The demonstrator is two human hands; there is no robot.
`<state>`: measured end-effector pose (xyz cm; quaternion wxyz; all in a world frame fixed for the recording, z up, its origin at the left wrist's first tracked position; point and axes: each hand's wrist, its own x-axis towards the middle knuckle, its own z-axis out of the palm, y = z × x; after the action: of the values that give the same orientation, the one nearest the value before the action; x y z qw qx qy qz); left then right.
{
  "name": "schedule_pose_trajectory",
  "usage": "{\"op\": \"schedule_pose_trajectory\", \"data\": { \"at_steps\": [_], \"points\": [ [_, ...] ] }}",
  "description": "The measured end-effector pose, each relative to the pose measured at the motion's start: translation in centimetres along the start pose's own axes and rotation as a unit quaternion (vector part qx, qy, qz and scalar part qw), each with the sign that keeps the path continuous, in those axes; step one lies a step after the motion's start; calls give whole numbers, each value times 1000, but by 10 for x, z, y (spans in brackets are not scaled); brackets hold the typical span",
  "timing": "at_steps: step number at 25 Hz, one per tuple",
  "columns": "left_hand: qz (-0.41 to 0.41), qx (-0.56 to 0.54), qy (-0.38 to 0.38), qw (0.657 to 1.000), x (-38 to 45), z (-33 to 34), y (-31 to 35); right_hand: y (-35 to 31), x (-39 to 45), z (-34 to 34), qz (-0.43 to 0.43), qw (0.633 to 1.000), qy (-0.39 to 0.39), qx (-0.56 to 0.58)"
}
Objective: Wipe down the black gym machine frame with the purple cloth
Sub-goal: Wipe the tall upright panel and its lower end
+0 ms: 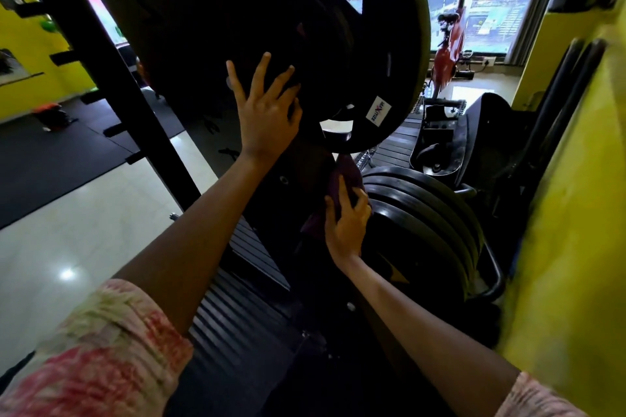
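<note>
Mid-wipe, by the look of it. Right hand [345, 220] below the big weight plate [305, 44], fingers curled over the purple cloth [342, 176] and pressing it against the black gym machine frame [298, 179]; grip holding the cloth, bunched and dark plum in the shade. Left hand [267, 108] flat on the plate's face, fingers spread and straight, grip wide, holding nothing, probably steadying. Impossible to tell which stretches are already clean: no wet streak or dust line visible on the dark metal. Likely left to do: the frame's length below the plate toward the viewer, and the slanted upright [101, 71] left of the plate. Frame matte black, deeply shadowed, with 1 bolt head showing just below the plate. Stacked plates [423, 213] right of the cloth.
</note>
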<state>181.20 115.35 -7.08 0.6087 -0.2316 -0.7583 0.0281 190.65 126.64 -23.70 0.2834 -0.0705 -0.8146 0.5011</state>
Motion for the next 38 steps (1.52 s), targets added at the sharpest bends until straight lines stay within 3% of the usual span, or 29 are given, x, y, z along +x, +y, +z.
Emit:
{"op": "schedule_pose_trajectory", "data": {
  "at_steps": [2, 5, 8, 11, 13, 16, 19, 21, 26, 28, 32, 35, 38],
  "points": [
    [-3, 1, -3, 1000, -1, 0, 1, 9, -3, -1, 92, 996, -10, -1],
    [-9, -8, 1, 1000, -1, 0, 3, -14, 6, -1, 133, 990, 21, 29],
    [-4, -4, -1, 1000, -1, 0, 3, -44, 10, 0, 50, 997, 16, 65],
    [14, 21, -11, 1000, 0, -3, 7, -43, -1, 4, 4, 1000, 3, 16],
    [37, 31, -24, 999, -1, -5, 9, -24, -17, 4, 74, 996, -23, -42],
    [97, 58, -59, 992, -8, -10, 14, 11, -32, 0, 266, 961, -66, -18],
    [154, 59, -187, 968, -34, -15, 31, 9, -25, -6, 346, 937, -48, 29],
    [134, 67, -268, 952, -54, -15, 48, -11, -16, -6, 302, 951, -31, 56],
    [87, 99, -294, 947, -65, -13, 65, -13, -38, 0, 76, 996, -29, 23],
    [94, 120, -297, 943, -66, -14, 65, 13, -53, 2, 103, 993, -56, -27],
    [99, 134, -302, 939, -66, -16, 70, 63, -55, 1, 311, 948, -59, -2],
    [89, 120, -316, 937, -67, -17, 70, 63, -48, 3, 298, 950, 11, 96],
    [84, 102, -326, 936, -66, -18, 71, 31, -41, 6, 182, 976, 42, 109]
  ]
}}
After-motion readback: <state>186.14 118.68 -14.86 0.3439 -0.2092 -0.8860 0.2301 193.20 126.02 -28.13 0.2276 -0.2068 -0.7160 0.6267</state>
